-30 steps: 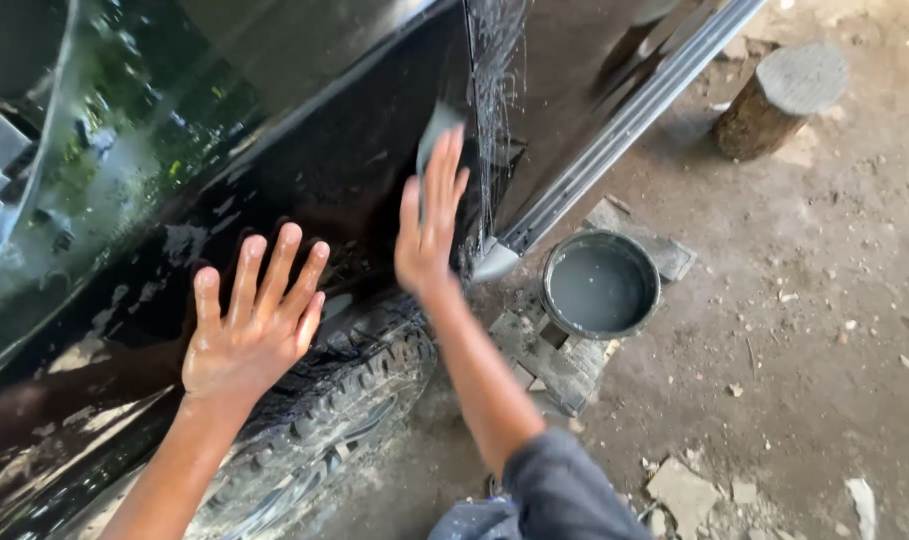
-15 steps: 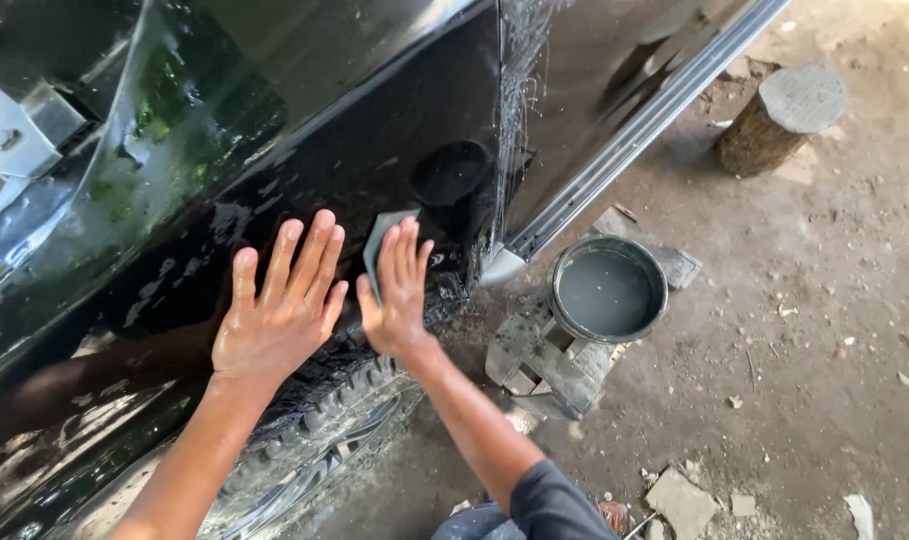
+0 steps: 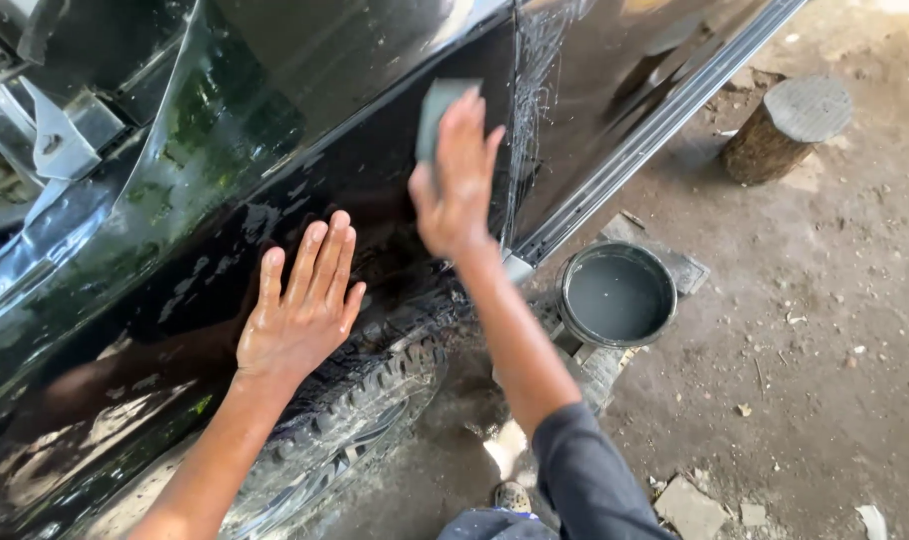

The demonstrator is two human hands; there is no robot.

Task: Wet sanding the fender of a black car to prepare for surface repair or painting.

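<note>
Left hand [image 3: 300, 310] flat, fingers spread, right hand [image 3: 457, 185] raised, arm outstretched

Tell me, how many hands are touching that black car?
2. The left hand lies flat, fingers spread, on the black car panel above the tyre. The right hand presses a grey sanding block against the panel higher up.

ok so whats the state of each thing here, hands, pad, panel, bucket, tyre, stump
left hand: flat, fingers spread on the panel
right hand: pressing the grey sanding pad to the panel
black car panel: wet, glossy, streaked
bucket: upright, holds grey water
tyre: wet, muddy
wooden stump: upright on the ground
</note>
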